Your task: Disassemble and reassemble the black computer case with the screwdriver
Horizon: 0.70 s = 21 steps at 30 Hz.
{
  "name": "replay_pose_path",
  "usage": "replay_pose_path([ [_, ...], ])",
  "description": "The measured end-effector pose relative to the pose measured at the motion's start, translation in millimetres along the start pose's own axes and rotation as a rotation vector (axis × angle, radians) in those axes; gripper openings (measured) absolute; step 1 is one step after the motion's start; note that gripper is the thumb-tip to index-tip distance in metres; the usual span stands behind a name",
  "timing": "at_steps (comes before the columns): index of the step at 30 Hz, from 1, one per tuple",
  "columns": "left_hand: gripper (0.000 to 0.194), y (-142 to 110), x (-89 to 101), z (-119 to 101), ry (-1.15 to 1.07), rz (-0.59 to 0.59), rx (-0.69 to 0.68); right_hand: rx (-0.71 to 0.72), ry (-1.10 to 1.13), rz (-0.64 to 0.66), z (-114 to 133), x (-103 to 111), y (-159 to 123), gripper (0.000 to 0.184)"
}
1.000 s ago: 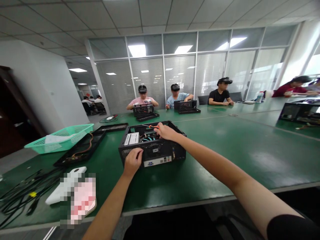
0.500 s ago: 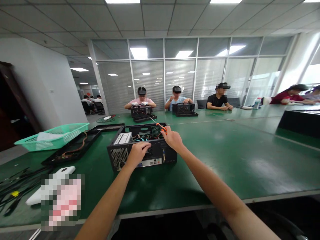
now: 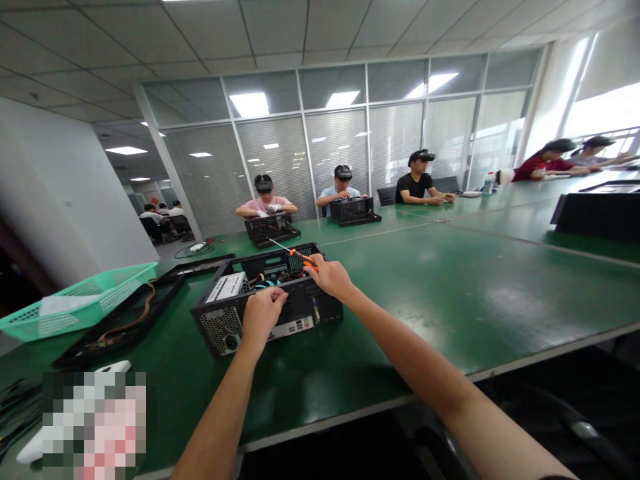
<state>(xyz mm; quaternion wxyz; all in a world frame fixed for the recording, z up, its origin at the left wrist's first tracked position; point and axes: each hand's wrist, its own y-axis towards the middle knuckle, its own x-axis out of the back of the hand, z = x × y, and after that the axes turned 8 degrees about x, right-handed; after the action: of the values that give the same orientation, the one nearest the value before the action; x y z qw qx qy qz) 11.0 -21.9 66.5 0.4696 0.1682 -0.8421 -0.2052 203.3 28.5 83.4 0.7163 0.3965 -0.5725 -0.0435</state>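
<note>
A black computer case (image 3: pixel 327 308) lies open on its side in front of me, its rear panel facing me. Inside it are a power supply (image 3: pixel 226 288) with a white label and some cables. My left hand (image 3: pixel 263 319) rests against the rear panel near its top edge, thumb and fingers drawn together; whatever sits between them is hidden. Wrapped round the handle of an orange and black screwdriver (image 3: pixel 301 257), my right hand (image 3: pixel 333 277) is over the case's right end. The screwdriver's thin shaft points up and left, its tip clear of the case.
A green basket (image 3: pixel 107 279) and a black side panel (image 3: pixel 133 313) lie to the left. Nearer are black cables (image 3: pixel 17 413) and a white object (image 3: pixel 35 447), partly blurred. Across the green table (image 3: pixel 430 280), several people sit, two at other computer cases (image 3: pixel 356 212).
The view has turned right and tilted, so the case appears farther left and lower. Both hands keep nearly the same places on and over it, the screwdriver still in the right.
</note>
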Motion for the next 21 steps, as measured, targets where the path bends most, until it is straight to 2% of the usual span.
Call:
replay_pose_path([
  [2,0.017,-2.3,0.0,0.9,0.046,-0.023,-0.008,0.000,-0.004,0.004,-0.3,0.2,-0.3,0.047],
  [5,0.017,-6.5,-3.0,1.8,0.099,-0.158,-0.057,0.003,-0.003,0.000,-0.4,0.3,-0.2,0.047],
  [9,0.013,-6.2,-4.7,2.6,0.089,-0.410,-0.235,0.002,0.043,-0.015,-1.7,-2.0,-0.7,0.046],
  [11,0.017,-1.9,-1.6,4.0,0.088,-0.506,-0.334,0.015,0.117,-0.064,-4.1,-4.3,-3.2,0.043],
  [12,0.021,0.9,0.6,5.4,0.096,-0.512,-0.383,0.037,0.170,-0.119,-5.7,-5.5,-5.6,0.041],
  [14,0.024,6.7,4.3,10.1,0.122,-0.433,-0.493,0.097,0.273,-0.288,-8.9,-7.3,-13.0,0.037],
  [17,0.014,12.1,3.1,20.3,0.128,-0.299,-0.627,0.169,0.322,-0.514,-11.9,-9.4,-30.3,0.034],
  [21,0.012,10.1,-9.7,30.8,0.093,-0.357,-0.625,0.373,0.265,-0.545,-10.6,-13.6,-57.4,0.025],
])
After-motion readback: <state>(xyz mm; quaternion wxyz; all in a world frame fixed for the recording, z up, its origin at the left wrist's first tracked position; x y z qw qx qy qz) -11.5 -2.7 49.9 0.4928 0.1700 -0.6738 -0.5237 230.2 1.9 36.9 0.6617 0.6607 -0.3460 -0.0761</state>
